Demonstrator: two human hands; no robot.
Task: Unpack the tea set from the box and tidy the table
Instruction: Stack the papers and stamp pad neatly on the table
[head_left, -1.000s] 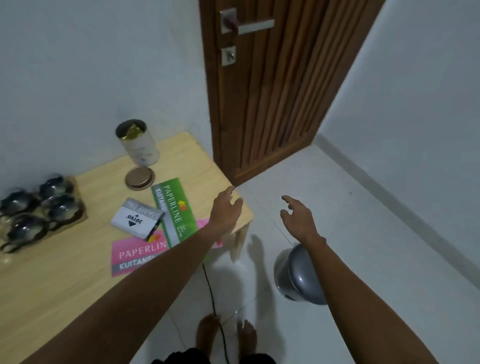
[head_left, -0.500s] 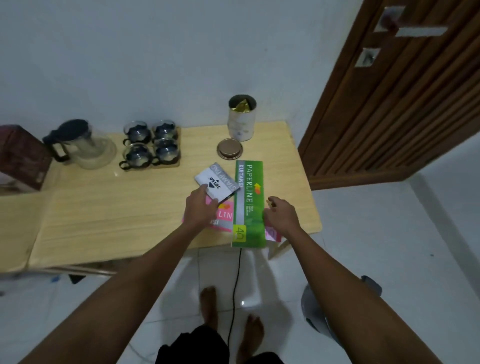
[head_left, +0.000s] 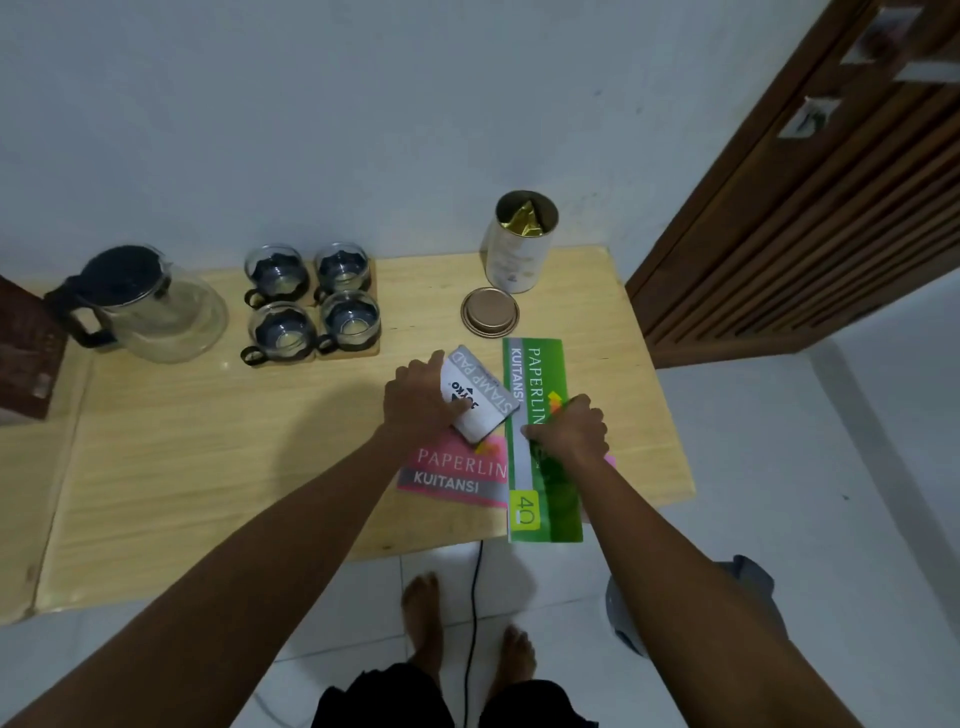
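On the wooden table stand a glass teapot with a black lid and several glass cups on a small wooden tray at the back. My left hand grips a grey and white stamp pad box, which is tilted above a pink receipt book. My right hand lies curled on a green receipt book that overhangs the table's front edge. The dark red tea set box stands at the far left.
An open round tin with gold foil inside stands at the back right, its round lid lying in front of it. A wooden door is on the right. A grey bin and a black cable are on the floor by my feet.
My view swung left from the door to the table. Both hands came down from mid-air: the left took hold of the stamp pad box, the right moved up onto the green book.
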